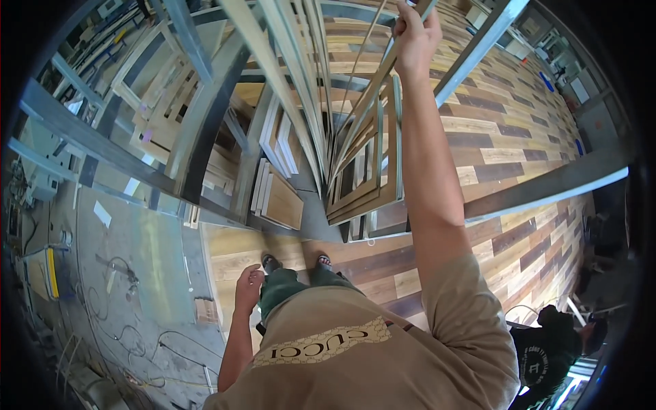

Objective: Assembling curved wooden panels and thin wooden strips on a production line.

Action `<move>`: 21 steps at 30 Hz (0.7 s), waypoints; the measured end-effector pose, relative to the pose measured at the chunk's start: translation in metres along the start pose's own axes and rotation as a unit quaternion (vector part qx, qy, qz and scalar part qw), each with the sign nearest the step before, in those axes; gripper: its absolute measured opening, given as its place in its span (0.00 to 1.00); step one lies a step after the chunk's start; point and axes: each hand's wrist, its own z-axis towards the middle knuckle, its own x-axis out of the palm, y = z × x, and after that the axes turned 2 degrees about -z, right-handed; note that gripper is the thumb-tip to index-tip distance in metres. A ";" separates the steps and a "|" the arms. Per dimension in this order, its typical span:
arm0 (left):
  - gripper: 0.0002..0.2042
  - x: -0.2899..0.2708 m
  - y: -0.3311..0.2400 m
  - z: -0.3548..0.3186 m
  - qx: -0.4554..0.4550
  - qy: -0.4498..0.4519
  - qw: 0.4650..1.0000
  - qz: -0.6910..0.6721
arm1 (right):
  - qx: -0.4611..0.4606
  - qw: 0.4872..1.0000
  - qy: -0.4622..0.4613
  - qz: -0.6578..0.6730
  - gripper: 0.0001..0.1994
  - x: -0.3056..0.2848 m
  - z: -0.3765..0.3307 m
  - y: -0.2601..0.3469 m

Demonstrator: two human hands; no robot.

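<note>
Workshop floor, head view: brown, tan and pale planks (509,154) spread across the right and centre; grey concrete (96,229) lies at the left, with cables (130,342) looped over it.
Metal rack: grey rails (547,188) and posts stand in front of the person, curved by the lens.
Upright stock: pale boards (298,82) rise from the rack's base, fanning out toward the upper edge.
Leaning frames: several rectangular wooden frames (362,191) overlap to the right of these boards.
Small panels: a tan panel (285,201) and its pale neighbours lean at the rack's near left; white-edged pieces (279,140) stand just behind.
Right hand: raised at the upper edge (417,41), its grip closed around a long wooden strip (377,83).
Held strip: slanting down and leftward from the hand, among the rack's contents; its upper end leaves the view.
Left hand: lowered beside the left thigh (249,285), fingers bent; whether this grip is open or closed cannot be told.
Wearer: brown T-shirt (321,383), green trousers (279,290) and sandals (323,261).
Second person: dark clothing (557,355) and a dark cap, lower right.
</note>
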 end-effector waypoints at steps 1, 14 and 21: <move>0.17 0.002 0.001 -0.005 0.002 -0.007 1.000 -0.003 | -0.005 1.000 -0.002 0.014 0.10 0.003 -0.006 0.011; 0.39 0.053 -0.070 -0.053 0.285 -0.077 0.951 0.097 | -0.187 0.977 0.080 0.061 0.19 0.131 -0.128 0.210; 0.17 0.019 -0.131 -0.104 0.414 -0.241 0.867 -0.134 | -0.133 0.986 0.099 -0.003 0.34 0.208 -0.250 0.368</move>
